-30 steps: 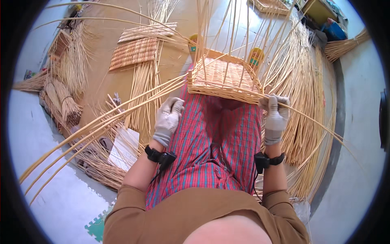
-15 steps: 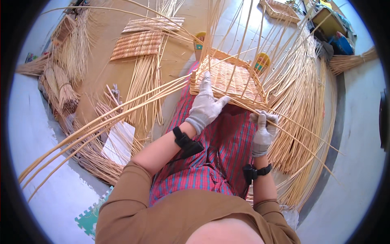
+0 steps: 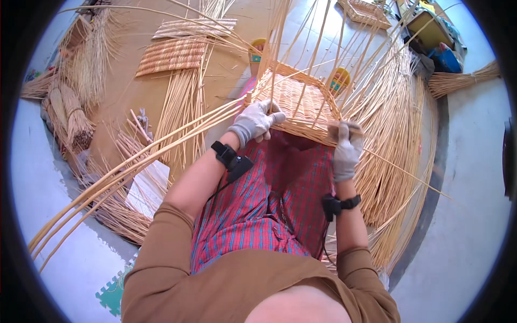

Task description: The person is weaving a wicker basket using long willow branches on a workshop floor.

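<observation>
A half-woven wicker basket [image 3: 296, 99] with long upright rods lies over my lap, its flat base towards me. My left hand [image 3: 255, 121], in a pale glove, is closed at the near left edge, thumb and fingers pinching one upright rod. At the near right corner my right hand [image 3: 347, 148], also gloved, has its fingers bent round a wicker rod [image 3: 401, 170] that sticks out to the lower right. Its fingertips are a little blurred. Several long rods [image 3: 145, 156] run from the basket's left corner past my left forearm.
Loose wicker rods [image 3: 385, 177] lie in a big heap on the right. Woven panels [image 3: 172, 55] rest on the floor at the far left, with bundled rods [image 3: 75, 121] beyond. Another wicker tray [image 3: 366, 13] stands at the back. A white sheet [image 3: 148, 188] lies left.
My left hand has slid from flat along the basket's left side to a pinch at its near edge. My right hand has moved up and closer to the near right corner.
</observation>
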The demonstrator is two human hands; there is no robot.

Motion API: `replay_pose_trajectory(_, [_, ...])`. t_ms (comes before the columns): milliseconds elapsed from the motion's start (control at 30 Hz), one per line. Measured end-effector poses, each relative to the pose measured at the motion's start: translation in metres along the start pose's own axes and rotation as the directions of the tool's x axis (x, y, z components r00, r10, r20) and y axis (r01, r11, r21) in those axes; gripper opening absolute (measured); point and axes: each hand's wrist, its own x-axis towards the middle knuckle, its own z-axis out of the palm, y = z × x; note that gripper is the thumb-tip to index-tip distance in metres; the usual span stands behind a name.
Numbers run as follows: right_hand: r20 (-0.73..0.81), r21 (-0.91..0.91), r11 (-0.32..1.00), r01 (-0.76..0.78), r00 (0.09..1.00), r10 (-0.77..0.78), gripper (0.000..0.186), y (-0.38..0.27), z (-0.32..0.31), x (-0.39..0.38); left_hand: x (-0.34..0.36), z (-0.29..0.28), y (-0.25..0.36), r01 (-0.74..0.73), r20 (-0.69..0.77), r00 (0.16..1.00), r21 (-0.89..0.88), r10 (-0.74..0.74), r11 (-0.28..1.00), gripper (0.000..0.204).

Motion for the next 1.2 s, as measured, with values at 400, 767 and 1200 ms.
replay_pose_trajectory(400, [0.030,0.417,0.844,0.337,0.923,-0.383,0.067,-0.036,0.189,0.063,0.007,0.006,0.017,-0.049,-0.234,0.964,0.305,0.125,0.951,0.031])
replay_pose_trajectory(767, [-0.142,0.569,0.822,0.036,0.988,0.055,0.019,0.048,0.028,-0.007,0.008,0.038,0.011,-0.145,-0.324,0.945,-0.313,0.038,0.939,0.052])
replay_pose_trajectory(1200, [-0.252,0.476,0.874,-0.093,0.938,0.237,0.011,0.022,-0.053,0.000,0.009,0.053,0.029,-0.602,-0.405,0.375,0.577,0.834,0.552,0.045])
